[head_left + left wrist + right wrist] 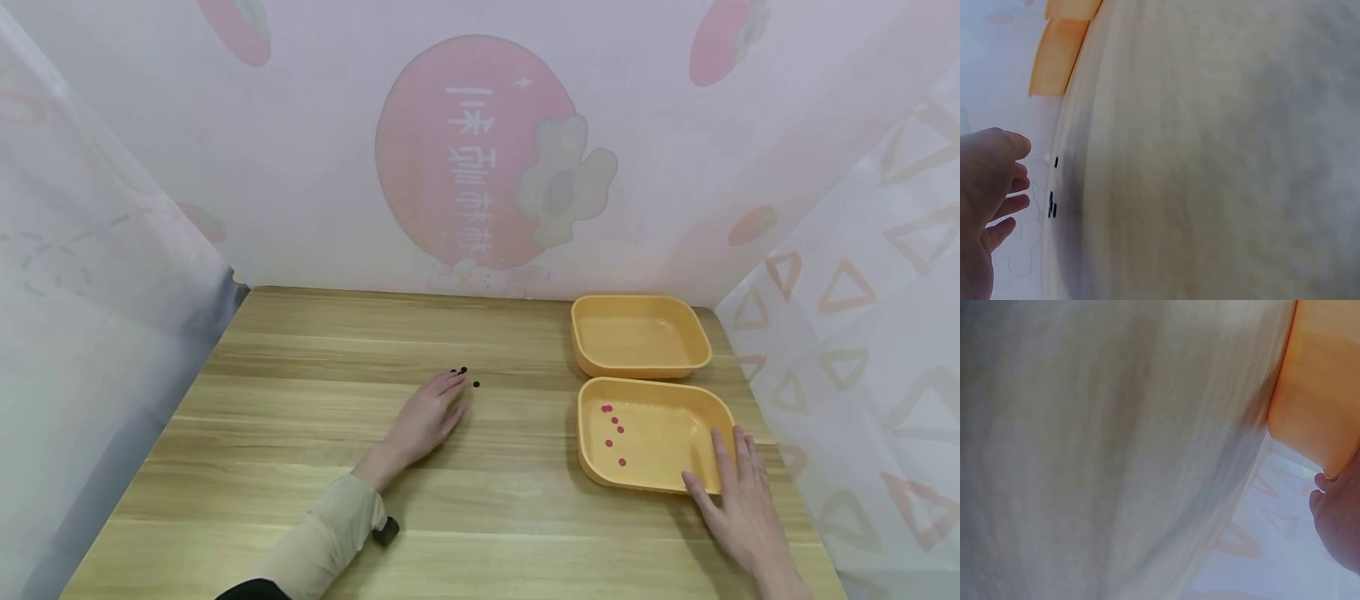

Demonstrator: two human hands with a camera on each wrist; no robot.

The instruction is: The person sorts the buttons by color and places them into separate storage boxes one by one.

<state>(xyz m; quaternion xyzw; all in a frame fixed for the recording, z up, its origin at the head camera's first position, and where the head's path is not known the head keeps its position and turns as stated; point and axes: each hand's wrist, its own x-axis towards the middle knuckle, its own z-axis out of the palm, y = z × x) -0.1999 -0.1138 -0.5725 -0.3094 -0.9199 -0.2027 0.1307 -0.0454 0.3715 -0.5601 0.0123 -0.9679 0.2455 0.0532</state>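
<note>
Tbl (300, 375) tray's (654, 384) pink discs (615, 420): head-cam only

Wood-grain tbl (495, 542) here, near yel. tray (660, 454) sitting on it; far yel. tray (637, 333) just behind that one; and there, sm. blk discs (463, 369), well left of near yel. tray.

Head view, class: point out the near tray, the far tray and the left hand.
Near tray (663, 442), head view, bare floor.
Far tray (641, 339), head view, inside floor.
Left hand (423, 421), head view, back of hand.
</note>
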